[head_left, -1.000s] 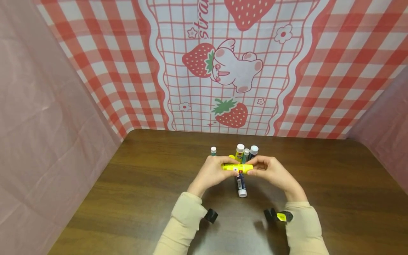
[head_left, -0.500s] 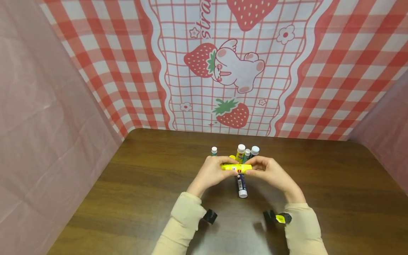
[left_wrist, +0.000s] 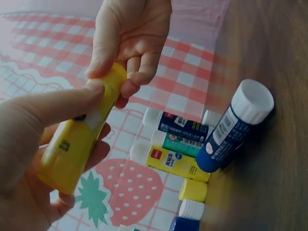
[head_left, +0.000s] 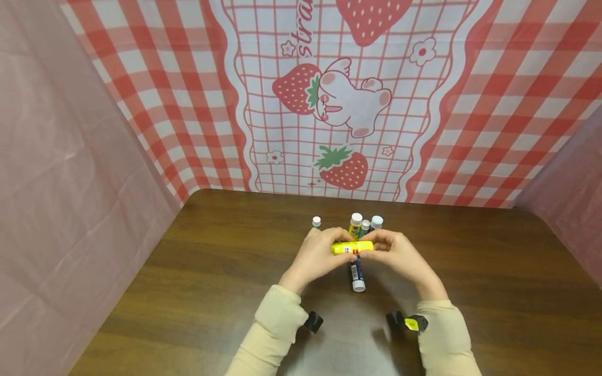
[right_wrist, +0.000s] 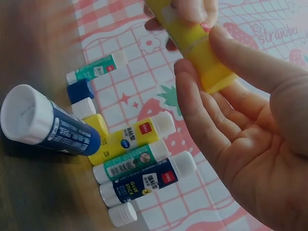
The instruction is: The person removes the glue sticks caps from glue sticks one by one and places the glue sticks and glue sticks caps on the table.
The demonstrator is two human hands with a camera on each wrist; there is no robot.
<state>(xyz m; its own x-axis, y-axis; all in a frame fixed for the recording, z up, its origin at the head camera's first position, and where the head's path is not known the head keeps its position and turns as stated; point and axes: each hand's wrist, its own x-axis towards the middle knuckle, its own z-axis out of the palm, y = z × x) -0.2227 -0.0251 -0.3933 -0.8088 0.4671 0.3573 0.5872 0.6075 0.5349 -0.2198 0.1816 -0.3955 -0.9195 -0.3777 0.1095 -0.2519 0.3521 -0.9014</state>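
Both hands hold one yellow glue stick (head_left: 351, 247), level above the table. My left hand (head_left: 319, 257) grips its body, thumb along the near side and fingers behind, as the left wrist view shows. The fingertips and thumb of my right hand (head_left: 400, 257) pinch its other yellow end (right_wrist: 214, 74). Below the hands a navy glue stick (head_left: 356, 272) lies on the table, white end towards me. Behind the hands stand a yellow glue stick (right_wrist: 132, 139), a teal one (right_wrist: 130, 162) and a navy one (right_wrist: 149, 182), upright with white tops.
Another teal glue stick (right_wrist: 98, 70) stands apart at the left. Between it and the row sit a blue cap (right_wrist: 81, 91), a white cap (right_wrist: 84, 108) and a yellow cap (right_wrist: 98, 124). One more white cap (right_wrist: 122, 214) is at the row's right. A checked strawberry cloth (head_left: 338, 120) hangs behind.
My left hand has shifted slightly to the right along the yellow glue stick, hiding the yellow cap behind it in the head view. The right hand keeps its pinch.
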